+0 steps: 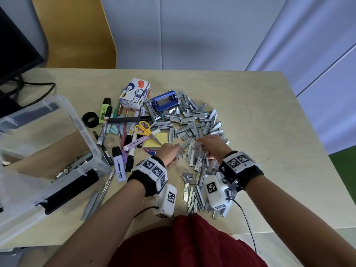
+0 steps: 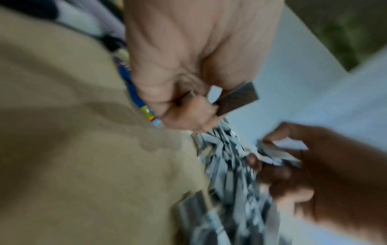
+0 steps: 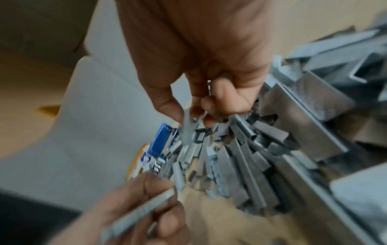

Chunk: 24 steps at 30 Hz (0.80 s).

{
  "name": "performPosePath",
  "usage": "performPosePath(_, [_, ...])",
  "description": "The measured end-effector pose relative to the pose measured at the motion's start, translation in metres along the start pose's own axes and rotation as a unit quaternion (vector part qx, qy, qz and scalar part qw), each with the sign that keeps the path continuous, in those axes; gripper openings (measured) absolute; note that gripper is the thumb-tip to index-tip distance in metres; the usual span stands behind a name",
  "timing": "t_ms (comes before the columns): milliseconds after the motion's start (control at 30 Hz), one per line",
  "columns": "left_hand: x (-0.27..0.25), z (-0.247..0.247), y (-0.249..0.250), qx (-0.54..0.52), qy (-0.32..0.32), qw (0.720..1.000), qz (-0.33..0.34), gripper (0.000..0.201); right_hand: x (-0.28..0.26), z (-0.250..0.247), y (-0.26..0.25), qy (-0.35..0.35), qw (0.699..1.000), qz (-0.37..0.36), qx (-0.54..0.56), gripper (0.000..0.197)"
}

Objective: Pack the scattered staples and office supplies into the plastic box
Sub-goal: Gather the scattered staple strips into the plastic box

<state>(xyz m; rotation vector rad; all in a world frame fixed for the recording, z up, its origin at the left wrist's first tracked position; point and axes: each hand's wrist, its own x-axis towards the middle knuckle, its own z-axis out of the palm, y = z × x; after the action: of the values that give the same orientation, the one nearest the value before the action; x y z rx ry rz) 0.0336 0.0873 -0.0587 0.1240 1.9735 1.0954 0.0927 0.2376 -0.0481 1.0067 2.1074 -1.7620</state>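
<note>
Both hands work over the staple pile point(image 1: 194, 122) on the bench point(image 1: 260, 112). The left hand point(image 1: 169, 155) pinches a staple strip point(image 2: 236, 99); the right hand point(image 1: 212, 147) has its fingers curled around several strips from the pile. The plastic box point(image 1: 48, 151) stands open at the left, a few strips already inside. Gather strips lengthwise, keep them aligned to avoid breakage, and take modest handfuls, carried low over the rim.

1. The head view is evenly and softly lit, sharp at centre, with straight edges bowed toward the frame's borders.
2. Both wrist views are heavily motion-blurred.
3. The pile of grey metal staple strips point(image 1: 194, 128) shows pale glints, while the beige wooden tabletop point(image 1: 250, 116) carries faint shadows.
</note>
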Motion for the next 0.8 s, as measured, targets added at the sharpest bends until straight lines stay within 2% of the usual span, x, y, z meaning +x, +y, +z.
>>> performPosePath(67, [-0.003,-0.006,0.001,-0.192,-0.003,0.981,-0.022,0.023,-0.001,-0.007,-0.005,-0.014,0.985,0.033,0.17,0.02])
performPosePath(100, [-0.003,-0.008,0.002,-0.249,-0.006,0.968,-0.021,0.023,-0.001,-0.011,-0.007,-0.015,0.974,0.045,0.221,0.02])
performPosePath(200, [-0.004,-0.01,0.007,-0.331,-0.023,0.943,-0.003,0.027,-0.004,-0.016,-0.01,-0.021,0.974,0.036,0.222,0.023])
performPosePath(267, [-0.004,-0.011,0.011,-0.327,-0.042,0.944,0.008,0.028,-0.006,-0.016,-0.01,-0.017,0.984,0.007,0.176,0.023])
performPosePath(367, [-0.001,-0.009,0.019,-0.225,-0.047,0.973,0.009,0.022,-0.008,-0.015,-0.005,-0.01,0.995,-0.008,0.095,0.021])
performPosePath(433, [0.003,-0.005,0.026,-0.076,-0.028,0.996,0.023,0.013,-0.008,-0.013,-0.002,-0.031,0.996,-0.008,0.086,0.025])
performPosePath(467, [0.005,-0.003,0.029,0.015,-0.012,0.999,0.035,0.012,-0.009,-0.014,-0.002,-0.043,0.995,-0.005,0.088,0.025])
performPosePath(500, [0.007,0.0,0.03,0.1,0.008,0.994,0.048,0.01,-0.01,-0.014,-0.001,-0.053,0.995,-0.003,0.085,0.024])
performPosePath(567, [0.009,0.003,0.034,0.203,0.039,0.977,0.055,0.008,-0.013,-0.015,-0.001,-0.062,0.997,-0.008,0.042,0.021])
performPosePath(633, [0.012,0.006,0.036,0.278,0.05,0.958,0.046,0.028,-0.014,-0.014,0.001,-0.053,0.997,-0.03,-0.057,0.024])
performPosePath(700, [0.018,0.012,0.035,0.34,0.05,0.938,0.043,0.053,-0.014,-0.009,0.007,-0.018,0.973,-0.064,-0.22,0.028])
performPosePath(800, [0.02,0.019,0.033,0.406,0.052,0.911,0.057,0.065,-0.018,0.0,0.013,0.027,0.894,-0.061,-0.444,0.035])
